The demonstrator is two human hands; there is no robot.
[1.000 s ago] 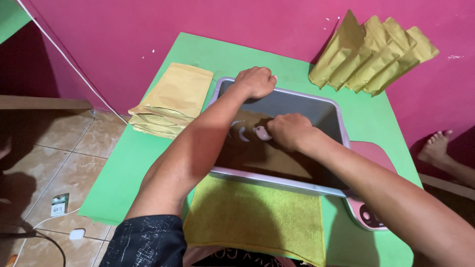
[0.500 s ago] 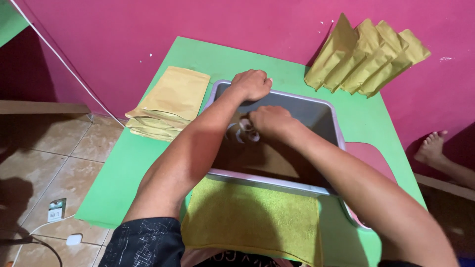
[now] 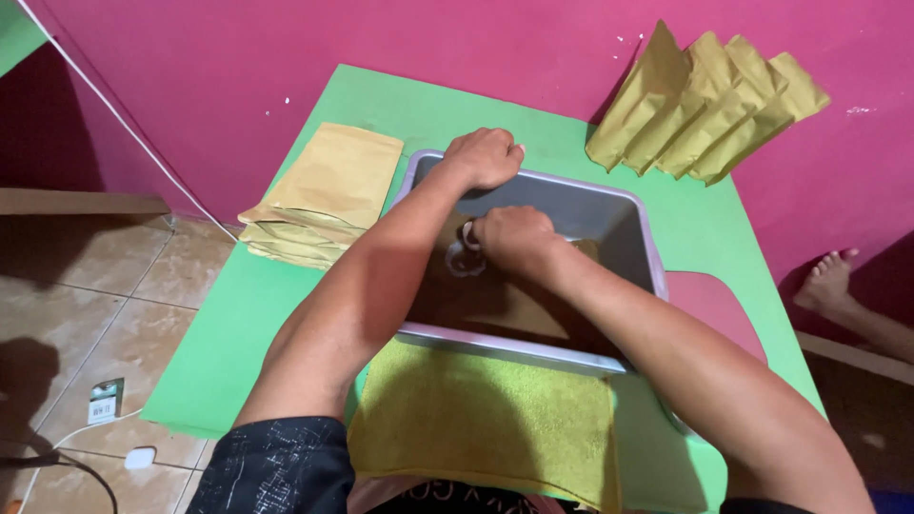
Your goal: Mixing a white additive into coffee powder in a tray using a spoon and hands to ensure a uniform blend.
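Scooping seems under way: right hand closed on a small metal scoop in the tray's brown powder, left hand gripping its rim, flat bags unfilled.

Tray: smooth grey metal, dull sheen; towel: rough yellow-green cloth; pouches: matt tan paper; table: smooth matt green; floor: glossy tile

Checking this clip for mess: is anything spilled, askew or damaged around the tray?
Nothing stands out. The grey tray sits square on the green table, the flat envelopes are stacked, the filled bags lean against the wall, and the yellow cloth lies flat.
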